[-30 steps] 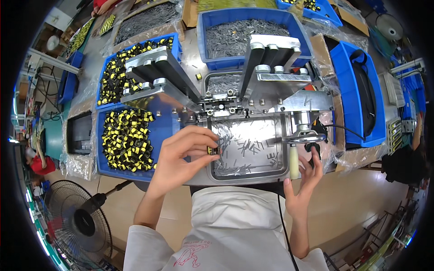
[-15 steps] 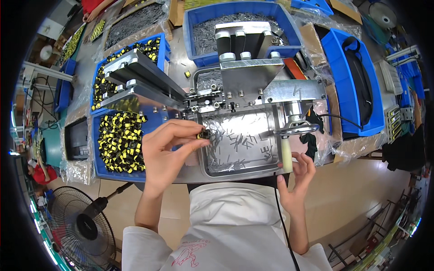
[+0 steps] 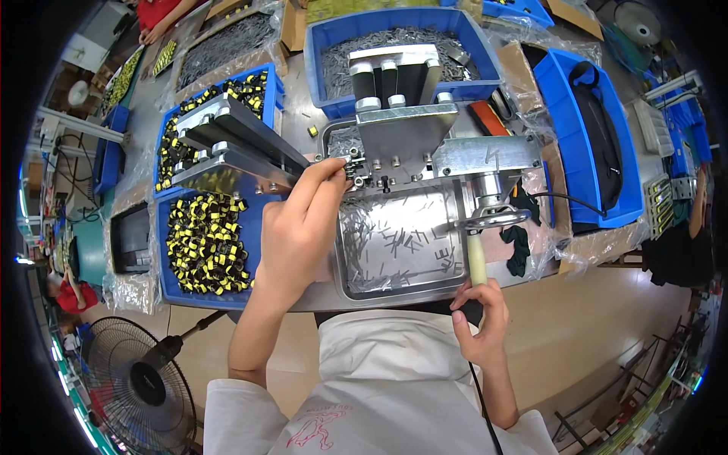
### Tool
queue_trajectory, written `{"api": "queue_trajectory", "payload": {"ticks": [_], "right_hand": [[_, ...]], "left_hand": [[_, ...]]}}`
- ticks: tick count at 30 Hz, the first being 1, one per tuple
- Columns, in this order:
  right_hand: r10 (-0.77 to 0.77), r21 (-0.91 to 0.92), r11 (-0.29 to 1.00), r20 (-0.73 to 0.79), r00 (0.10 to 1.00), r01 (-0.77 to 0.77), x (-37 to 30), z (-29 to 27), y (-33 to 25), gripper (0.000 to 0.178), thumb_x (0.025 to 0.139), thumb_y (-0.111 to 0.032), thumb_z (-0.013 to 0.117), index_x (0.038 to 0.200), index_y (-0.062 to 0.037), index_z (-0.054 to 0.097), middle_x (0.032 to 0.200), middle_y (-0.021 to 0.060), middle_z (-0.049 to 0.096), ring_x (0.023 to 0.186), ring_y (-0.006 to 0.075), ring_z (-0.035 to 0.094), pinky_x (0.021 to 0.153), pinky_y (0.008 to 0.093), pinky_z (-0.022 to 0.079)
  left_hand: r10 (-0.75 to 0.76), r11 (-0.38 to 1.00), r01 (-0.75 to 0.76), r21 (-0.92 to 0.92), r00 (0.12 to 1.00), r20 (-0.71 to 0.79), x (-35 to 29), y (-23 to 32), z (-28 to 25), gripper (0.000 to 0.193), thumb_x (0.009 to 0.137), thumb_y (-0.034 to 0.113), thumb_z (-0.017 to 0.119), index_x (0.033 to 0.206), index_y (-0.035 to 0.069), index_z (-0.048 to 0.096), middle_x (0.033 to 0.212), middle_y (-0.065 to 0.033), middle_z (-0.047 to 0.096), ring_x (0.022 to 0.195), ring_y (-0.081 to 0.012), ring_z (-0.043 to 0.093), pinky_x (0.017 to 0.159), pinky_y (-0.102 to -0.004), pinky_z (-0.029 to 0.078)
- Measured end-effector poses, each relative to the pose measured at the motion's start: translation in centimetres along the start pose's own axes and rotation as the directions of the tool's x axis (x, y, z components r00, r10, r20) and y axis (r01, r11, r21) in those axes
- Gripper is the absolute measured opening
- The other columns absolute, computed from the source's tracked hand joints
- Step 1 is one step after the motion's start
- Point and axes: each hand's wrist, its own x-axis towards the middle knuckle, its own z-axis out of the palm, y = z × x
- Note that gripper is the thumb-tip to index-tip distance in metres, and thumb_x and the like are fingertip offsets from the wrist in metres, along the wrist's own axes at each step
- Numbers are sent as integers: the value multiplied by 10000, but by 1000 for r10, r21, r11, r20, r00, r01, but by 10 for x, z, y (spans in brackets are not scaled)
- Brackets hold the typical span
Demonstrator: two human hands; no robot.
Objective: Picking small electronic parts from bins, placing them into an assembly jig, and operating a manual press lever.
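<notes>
My left hand [image 3: 299,231] reaches to the metal fixture [image 3: 362,171] of the hand press, fingers pinched together at its left end. The small black-and-yellow plastic part in that pinch is mostly hidden by the fingers. My right hand [image 3: 485,326] is at the lower tip of the pale lever handle [image 3: 476,262], loosely curled, thumb apart from the fingers and not wrapped round it. Above the handle sits a round handwheel [image 3: 497,218]. Under the fixture a steel tray [image 3: 436,282] holds scattered thin grey metal pins [image 3: 394,239].
Blue bins of black-and-yellow parts [image 3: 205,243] stand on the left. A blue bin [image 3: 322,91] of grey pins is behind the press. At right, another blue bin [image 3: 557,136] holds a black bag [image 3: 599,129]. A fan [image 3: 144,379] stands at lower left; another person's hand [image 3: 152,34] shows at upper left.
My left hand has moved up and forward from over the tray's left edge to the fixture, carrying the small part. My right hand has dropped slightly, its fingers curling more at the handle's tip.
</notes>
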Motion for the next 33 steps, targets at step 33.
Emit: {"api": "queue_trajectory", "payload": {"ticks": [33], "right_hand": [[278,-304,893,-206,938,-332,18,-14,6,38,963,3,671,943,8,639,856,80,630,724,177,623,677,320,512]], "left_hand": [[-127,991,130,-20,985,113,3,9,0,116,929,-46,758,1038,-34,718,1078,-130,740,809,-303,754,681,-378,588]]}}
